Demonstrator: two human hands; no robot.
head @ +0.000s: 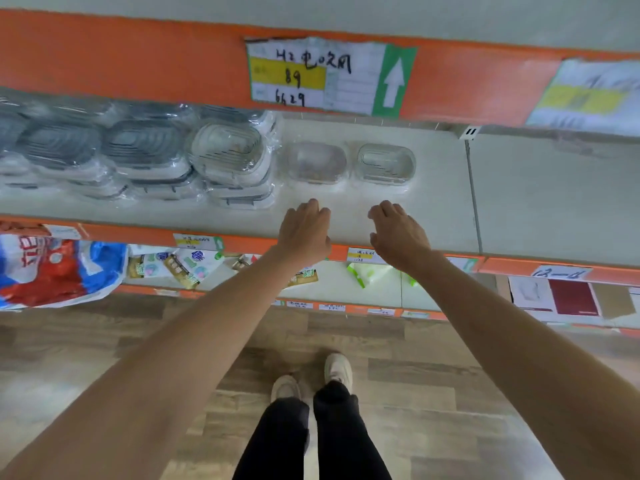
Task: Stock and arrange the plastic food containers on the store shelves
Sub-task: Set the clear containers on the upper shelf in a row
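Two clear plastic containers stand side by side on the pale shelf [450, 209]: one [317, 162] on the left, one [385, 164] on the right. My left hand [304, 230] hovers just in front of the left container, fingers loosely curled, holding nothing. My right hand [398, 230] hovers in front of the right container, also empty with loosely bent fingers. Left of them lie stacks of wrapped containers: a white-rimmed stack [235, 161] and grey-lidded stacks [104, 150].
An orange shelf rail with a handwritten price tag [318, 76] runs above. Below are lower shelves with small packets [180, 266] and a red, white and blue bag [52, 268]. The shelf's right section [554, 195] is bare. A wooden floor lies underfoot.
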